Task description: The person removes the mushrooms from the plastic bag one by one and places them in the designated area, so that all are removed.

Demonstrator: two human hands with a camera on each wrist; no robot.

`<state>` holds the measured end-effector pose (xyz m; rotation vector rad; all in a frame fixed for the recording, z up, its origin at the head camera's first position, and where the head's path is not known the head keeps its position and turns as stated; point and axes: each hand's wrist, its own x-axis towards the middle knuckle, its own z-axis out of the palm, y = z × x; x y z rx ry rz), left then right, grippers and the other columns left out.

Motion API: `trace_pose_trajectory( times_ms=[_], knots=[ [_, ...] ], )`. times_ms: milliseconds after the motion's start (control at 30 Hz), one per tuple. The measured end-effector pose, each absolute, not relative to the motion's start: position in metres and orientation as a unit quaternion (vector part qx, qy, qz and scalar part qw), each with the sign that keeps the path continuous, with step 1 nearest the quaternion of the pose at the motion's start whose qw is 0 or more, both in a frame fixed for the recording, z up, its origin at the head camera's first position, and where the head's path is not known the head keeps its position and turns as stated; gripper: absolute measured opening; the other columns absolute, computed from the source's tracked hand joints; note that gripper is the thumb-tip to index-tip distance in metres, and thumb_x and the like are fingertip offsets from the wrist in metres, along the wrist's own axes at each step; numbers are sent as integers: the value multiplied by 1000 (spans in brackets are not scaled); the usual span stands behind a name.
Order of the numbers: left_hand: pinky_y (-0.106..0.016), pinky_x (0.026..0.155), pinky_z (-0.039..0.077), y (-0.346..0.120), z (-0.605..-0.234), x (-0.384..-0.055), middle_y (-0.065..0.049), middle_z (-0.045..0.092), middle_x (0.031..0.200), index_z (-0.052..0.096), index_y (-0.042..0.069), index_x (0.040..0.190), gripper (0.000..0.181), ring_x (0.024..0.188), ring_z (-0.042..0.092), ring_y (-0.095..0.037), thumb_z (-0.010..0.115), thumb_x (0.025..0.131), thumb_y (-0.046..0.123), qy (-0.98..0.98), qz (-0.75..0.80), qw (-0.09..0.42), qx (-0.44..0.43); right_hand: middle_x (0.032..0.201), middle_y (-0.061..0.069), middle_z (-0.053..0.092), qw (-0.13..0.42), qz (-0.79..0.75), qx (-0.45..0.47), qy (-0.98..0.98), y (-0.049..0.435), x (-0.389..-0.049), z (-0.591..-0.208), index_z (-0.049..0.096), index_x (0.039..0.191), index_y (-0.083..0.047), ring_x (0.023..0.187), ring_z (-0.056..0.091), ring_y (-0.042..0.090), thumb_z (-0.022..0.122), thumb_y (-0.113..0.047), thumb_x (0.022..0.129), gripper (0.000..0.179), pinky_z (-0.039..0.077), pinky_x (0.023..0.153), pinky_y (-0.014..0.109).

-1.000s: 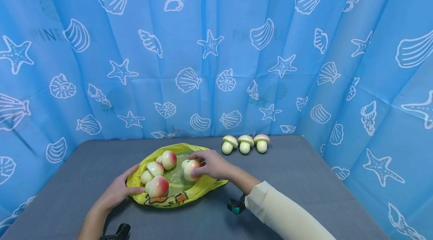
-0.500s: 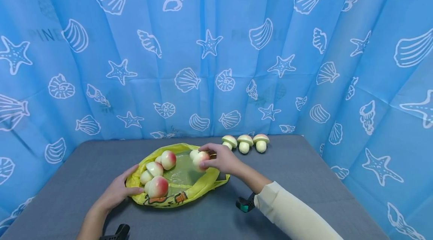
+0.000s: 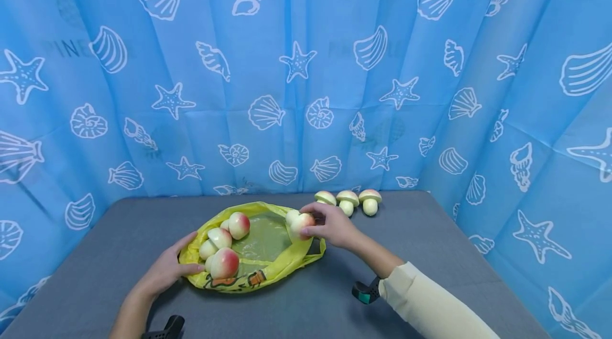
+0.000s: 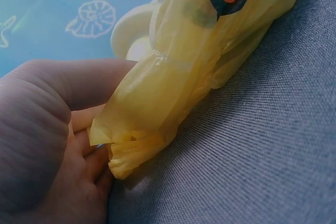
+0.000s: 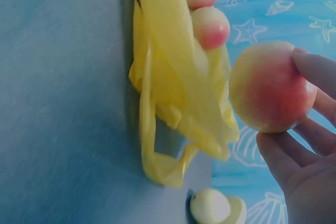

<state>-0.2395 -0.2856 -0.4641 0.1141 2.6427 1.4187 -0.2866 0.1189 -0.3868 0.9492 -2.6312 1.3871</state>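
A yellow plastic bag (image 3: 287, 262) lies spread with its mouth open. My left hand (image 3: 164, 269) grips its left edge, thumb over the rim; in the left wrist view the crumpled bag (image 4: 163, 93) sits between thumb and fingers. Above the bag's right rim, my right hand (image 3: 331, 225) pinches a toy mushroom (image 3: 300, 223) by its cap. The right wrist view shows the mushroom's round, red-flushed cap (image 5: 270, 87) between thumb and fingertips. Three more mushrooms, one of them a red-tipped mushroom (image 3: 223, 264), rest in the bag's left part.
Three mushrooms stand in a row at the back of the grey table (image 3: 411, 264), the right one (image 3: 370, 202) fully visible and the left one partly behind my right hand. A blue shell-patterned curtain (image 3: 296, 89) hangs behind the table and along the right.
My right hand has moved to the right with the mushroom, from inside the bag to its right rim. The left hand stays on the bag's left edge.
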Motion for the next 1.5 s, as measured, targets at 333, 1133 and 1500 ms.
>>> trace_pose_trajectory(
  times_ms=[333, 1133, 1500],
  knots=[
    [-67, 106, 21, -284, -462, -238, -35, 17, 152, 17, -1, 154, 98, 136, 18, -54, 76, 83, 32, 881, 466, 72, 36, 110, 9, 65, 19, 448, 279, -849, 152, -284, -402, 66, 114, -6, 104, 63, 31, 79, -16, 82, 35, 54, 83, 41],
    [-67, 106, 19, -281, -460, -236, -35, 17, 152, 17, -3, 153, 98, 137, 17, -53, 76, 83, 33, 882, 463, 76, 28, 113, 12, 66, 35, 444, 185, -876, 231, -272, -421, 65, 118, -2, 103, 63, 31, 77, -19, 85, 39, 52, 80, 37],
    [-67, 106, 20, -282, -461, -237, -35, 17, 152, 16, -2, 153, 97, 136, 18, -54, 75, 84, 31, 876, 475, 76, 34, 116, 14, 65, 31, 454, 151, -878, 258, -272, -424, 63, 123, 0, 99, 61, 27, 71, -22, 90, 40, 51, 80, 35]
  ],
)
